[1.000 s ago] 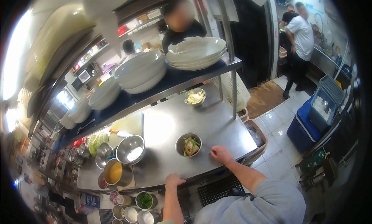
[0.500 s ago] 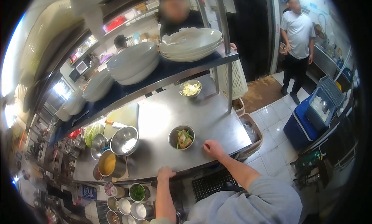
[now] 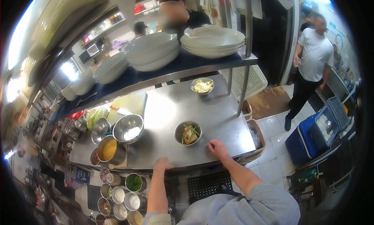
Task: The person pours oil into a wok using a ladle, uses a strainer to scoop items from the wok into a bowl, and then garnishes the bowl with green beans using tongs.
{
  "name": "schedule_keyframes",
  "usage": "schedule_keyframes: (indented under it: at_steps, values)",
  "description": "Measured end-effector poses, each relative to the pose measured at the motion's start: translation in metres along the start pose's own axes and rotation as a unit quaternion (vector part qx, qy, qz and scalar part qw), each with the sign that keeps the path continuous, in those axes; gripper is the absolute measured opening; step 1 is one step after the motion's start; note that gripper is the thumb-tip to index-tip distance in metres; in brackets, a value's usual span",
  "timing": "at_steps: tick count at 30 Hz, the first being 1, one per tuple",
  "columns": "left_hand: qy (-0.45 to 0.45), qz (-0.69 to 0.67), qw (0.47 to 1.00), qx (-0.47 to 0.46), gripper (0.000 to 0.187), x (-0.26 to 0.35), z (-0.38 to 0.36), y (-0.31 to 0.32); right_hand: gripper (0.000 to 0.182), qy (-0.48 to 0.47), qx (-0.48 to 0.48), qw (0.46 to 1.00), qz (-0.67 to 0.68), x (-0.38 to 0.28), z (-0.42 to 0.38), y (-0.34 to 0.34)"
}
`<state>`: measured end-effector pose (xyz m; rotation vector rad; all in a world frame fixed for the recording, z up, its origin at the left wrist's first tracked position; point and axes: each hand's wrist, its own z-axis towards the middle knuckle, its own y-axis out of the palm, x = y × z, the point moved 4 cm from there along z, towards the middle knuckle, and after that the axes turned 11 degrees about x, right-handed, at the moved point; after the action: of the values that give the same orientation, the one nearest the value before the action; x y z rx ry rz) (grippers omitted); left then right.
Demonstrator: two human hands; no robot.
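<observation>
My left hand rests at the front edge of the steel table, its fingers curled in and nothing seen in them. Loosely closed, my right hand lies on the tabletop near the right end. Just left of it stands a small metal bowl holding a piece of pale brownish food with green strips on top; neither hand touches it. Farther back, a second metal bowl contains pale yellow-green cut pieces.
Metal bowls, a pot of yellow liquid and a knife on a cutting board occupy the table's left side. White dishes line the shelf above. Several containers stand below. A person stands by a blue cooler.
The view has shifted slightly. The person in the white shirt has changed stance, and another person now shows partly behind. Both my hands stay resting at the table.
</observation>
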<state>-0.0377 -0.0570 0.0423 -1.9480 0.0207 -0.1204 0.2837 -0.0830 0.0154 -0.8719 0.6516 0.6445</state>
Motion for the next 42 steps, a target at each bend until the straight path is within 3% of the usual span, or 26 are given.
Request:
schedule_keyframes:
  at_steps: [7,10,13,25,34,37,39,42]
  values:
    - [-0.017,-0.010,1.000,0.002,0.051,0.008,-0.007,-0.006,0.015,-0.014,0.010,1.000,-0.014,-0.001,0.002,0.000]
    - [-0.018,-0.002,0.999,-0.043,0.053,0.001,0.003,-0.003,0.014,-0.023,0.014,0.999,-0.018,-0.006,0.004,-0.002]
    - [0.020,-0.051,0.998,-0.025,0.052,-0.017,0.019,0.017,0.014,-0.016,0.010,1.000,-0.017,-0.002,0.001,0.000]
    - [0.020,-0.047,0.998,-0.032,0.050,-0.011,0.016,0.011,0.015,-0.030,0.016,0.999,-0.037,-0.005,0.002,0.000]
    - [0.034,-0.042,0.998,-0.041,0.058,-0.012,0.020,0.010,0.015,-0.036,0.019,0.998,-0.037,0.000,0.000,0.002]
    - [0.091,-0.055,0.992,-0.071,0.059,-0.019,0.038,0.023,0.016,-0.027,0.024,0.999,-0.036,0.002,0.003,0.002]
    - [-0.009,-0.118,0.976,-0.182,0.058,-0.012,0.025,-0.002,0.019,-0.038,0.017,0.999,-0.013,0.000,-0.001,0.008]
    - [-0.019,-0.150,0.959,-0.241,0.060,-0.014,0.040,0.005,0.020,-0.056,0.010,0.997,-0.049,-0.003,0.001,0.008]
